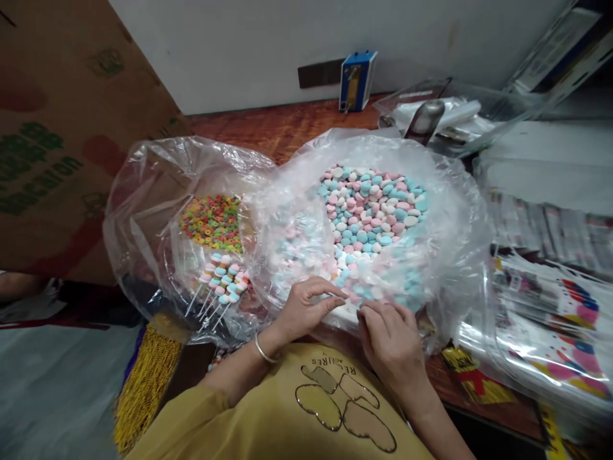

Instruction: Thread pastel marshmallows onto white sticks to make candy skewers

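Note:
My left hand (311, 306) is at the near edge of a clear plastic bag (460, 211) of pink, white and blue candies (368, 204). Its thumb and fingertips come together in a pinch, and anything between them is too small to make out. Close on its right, my right hand (393, 335) has its fingers curled inward, hiding whatever they may hold. Left of my hands, several candy skewers on white sticks (224, 278) lie on plastic. Beyond them are small red, yellow and green ring-shaped candies (213, 220) in another clear bag (143, 185).
A large cardboard box (62, 140) stands at the left. On the reddish wooden table (230, 128), a small blue box (357, 82) stands by the wall. A clear bin (498, 115) holds plastic items at the back right. Printed plastic packaging (550, 319) is stacked at the right.

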Demonstrator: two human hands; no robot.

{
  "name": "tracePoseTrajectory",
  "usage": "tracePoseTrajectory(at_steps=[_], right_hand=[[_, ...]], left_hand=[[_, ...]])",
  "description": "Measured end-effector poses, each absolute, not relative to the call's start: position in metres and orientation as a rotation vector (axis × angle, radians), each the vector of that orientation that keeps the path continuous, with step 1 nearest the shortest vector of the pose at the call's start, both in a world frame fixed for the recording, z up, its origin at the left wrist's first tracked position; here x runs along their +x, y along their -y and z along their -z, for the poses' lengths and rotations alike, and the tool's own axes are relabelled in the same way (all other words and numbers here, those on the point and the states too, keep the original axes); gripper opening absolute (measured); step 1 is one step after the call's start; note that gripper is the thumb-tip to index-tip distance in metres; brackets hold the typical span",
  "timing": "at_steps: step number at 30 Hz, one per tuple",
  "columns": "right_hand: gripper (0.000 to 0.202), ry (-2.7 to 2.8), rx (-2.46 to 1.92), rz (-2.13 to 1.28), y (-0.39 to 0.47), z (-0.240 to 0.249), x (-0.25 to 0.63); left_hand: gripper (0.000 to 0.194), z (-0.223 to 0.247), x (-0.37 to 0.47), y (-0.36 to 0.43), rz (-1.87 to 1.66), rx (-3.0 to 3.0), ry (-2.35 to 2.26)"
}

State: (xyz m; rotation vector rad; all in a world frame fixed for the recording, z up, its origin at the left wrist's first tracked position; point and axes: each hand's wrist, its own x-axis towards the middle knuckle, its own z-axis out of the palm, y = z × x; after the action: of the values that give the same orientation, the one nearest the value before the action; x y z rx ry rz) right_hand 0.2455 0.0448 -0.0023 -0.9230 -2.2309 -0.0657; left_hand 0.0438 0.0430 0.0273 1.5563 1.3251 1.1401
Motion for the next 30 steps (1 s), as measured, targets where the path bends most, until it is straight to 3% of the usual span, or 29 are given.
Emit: tracePoseTrajectory(at_steps=[11, 15, 19, 24, 27, 30], right_hand=[[0.018, 2.168, -0.927, 0.001, -0.047, 0.002, 0.244], [0.014, 2.045, -1.023, -0.036, -0.048, 0.004, 0.248], [0.015, 1.866, -1.212, -0.103, -0.049, 0.008, 0.250], [0.018, 1.784, -1.298, -0.210, -0.051, 0.011, 0.251], [0.018, 1.780, -1.308, -0.263, -0.052, 0.014, 0.254], [0.020, 1.794, -1.320, -0.313, -0.053, 0.018, 0.259]], left_hand=[[0.013, -0.031, 0.042, -0.047, -1.049, 1.301, -1.301], [0.039, -0.038, 0.034, -0.068, -1.056, 1.371, -1.262], [0.023, -0.053, 0.031, -0.116, -1.056, 1.796, -1.351], [0.028, -0.052, 0.045, -0.189, -0.581, 2.361, -1.581], [0.030, -0.037, 0.051, -0.221, -0.208, 2.397, -1.725], [0.025, -0.022, 0.049, -0.237, -0.097, 2.354, -1.799]])
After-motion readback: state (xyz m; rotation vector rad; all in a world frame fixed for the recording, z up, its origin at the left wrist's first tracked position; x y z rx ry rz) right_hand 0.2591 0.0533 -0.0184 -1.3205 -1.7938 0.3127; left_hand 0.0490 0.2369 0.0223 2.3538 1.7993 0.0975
